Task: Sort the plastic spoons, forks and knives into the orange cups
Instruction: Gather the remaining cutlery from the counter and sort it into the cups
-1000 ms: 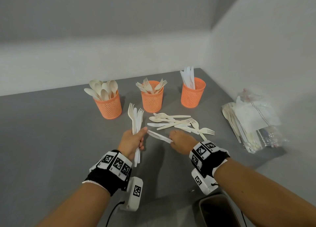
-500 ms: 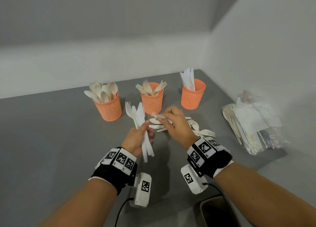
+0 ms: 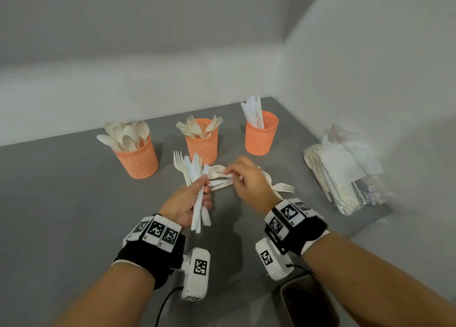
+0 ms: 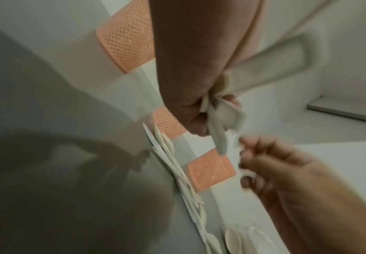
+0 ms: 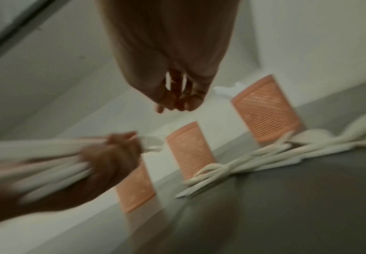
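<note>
My left hand [image 3: 190, 198] grips a bundle of white knives with a fork [image 3: 197, 178], held upright above the grey table [image 3: 61, 203]. My right hand [image 3: 246, 181] hovers just right of it over the loose pile of forks, spoons and knives [image 3: 283, 187], with its fingers loosely curled and nothing in them. The right wrist view shows those fingers [image 5: 177, 96] bare, and the pile [image 5: 264, 154] lies below. Behind stand three orange mesh cups, one with spoons [image 3: 138, 161], one with forks [image 3: 202, 146] and one with knives [image 3: 260, 136].
A clear bag of packed cutlery and napkins [image 3: 345, 173] lies at the right by the wall. A dark bin-like object [image 3: 308, 302] sits at the bottom edge under my right arm. Walls close the table at the back and right.
My right hand picked a knife off the table and brought it to the left hand's bundle. It has since drawn back to the right, empty. The left hand rose slightly with a thicker bundle.
</note>
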The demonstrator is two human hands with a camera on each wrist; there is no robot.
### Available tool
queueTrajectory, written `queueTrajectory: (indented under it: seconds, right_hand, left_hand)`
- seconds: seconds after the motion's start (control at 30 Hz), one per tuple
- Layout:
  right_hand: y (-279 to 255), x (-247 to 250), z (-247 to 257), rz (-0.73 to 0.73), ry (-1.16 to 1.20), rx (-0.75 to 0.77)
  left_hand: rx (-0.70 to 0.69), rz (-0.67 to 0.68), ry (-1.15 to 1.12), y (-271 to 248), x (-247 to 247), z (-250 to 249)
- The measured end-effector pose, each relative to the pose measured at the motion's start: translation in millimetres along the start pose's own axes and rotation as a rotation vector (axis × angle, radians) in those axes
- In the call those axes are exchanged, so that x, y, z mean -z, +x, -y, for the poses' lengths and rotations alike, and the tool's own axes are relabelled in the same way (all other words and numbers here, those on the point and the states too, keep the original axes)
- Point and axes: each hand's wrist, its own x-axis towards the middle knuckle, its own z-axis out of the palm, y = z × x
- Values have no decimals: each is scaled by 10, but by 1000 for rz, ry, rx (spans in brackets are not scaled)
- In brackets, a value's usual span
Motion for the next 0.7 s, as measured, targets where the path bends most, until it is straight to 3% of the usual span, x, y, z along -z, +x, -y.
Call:
queueTrajectory:
  seconds: [0.07, 0.17, 0.27, 0.57, 0.63, 0.7]
  right_hand:
    - [40, 155, -254, -12, -137, -285]
    - [16, 215, -464, 287, -283, -577]
    - [-23, 150, -447, 342, -333, -663]
    - [-35, 291, -506, 81, -395, -823]
    - [-87, 338, -556, 109, -431, -883]
    - [-159, 343, -605, 246, -548, -871]
  left_hand:
    - [-22, -27, 46, -1, 15, -12]
    - [-62, -73, 99, 8, 14, -40]
    - [-65, -93, 112, 24, -3, -38]
    - [-68, -123, 177, 59, -7, 13]
    - [-66, -117, 172, 72, -22, 11]
    - [-68, -103, 176, 72, -56, 7]
